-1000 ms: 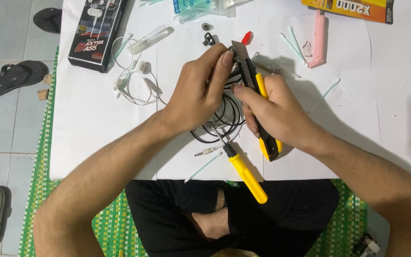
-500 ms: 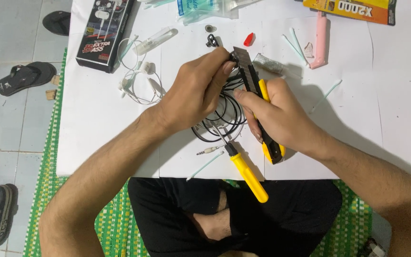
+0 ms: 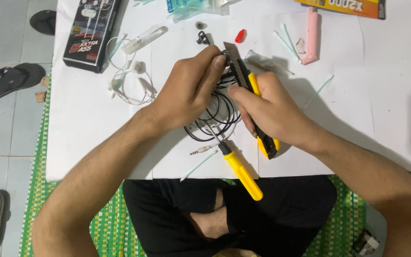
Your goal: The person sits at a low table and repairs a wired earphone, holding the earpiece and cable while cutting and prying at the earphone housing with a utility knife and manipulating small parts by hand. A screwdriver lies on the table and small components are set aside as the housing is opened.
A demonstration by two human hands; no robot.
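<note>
Both hands closed: left hand [image 3: 189,90] pinching black cable [image 3: 215,112], right hand [image 3: 270,109] gripping utility knife [image 3: 248,90] alongside.

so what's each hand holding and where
Right hand grips the yellow knife around its handle; left hand pinches the black cable beside the blade.

The white sheet [image 3: 396,119] lies bare along its right edge and near-left corner. A box [image 3: 91,33] and white earphones [image 3: 127,83] crowd the far-left corner; a pink tool [image 3: 311,35] and swabs [image 3: 284,40] block the far edge. A screwdriver [image 3: 241,172] overhangs the near edge.
</note>
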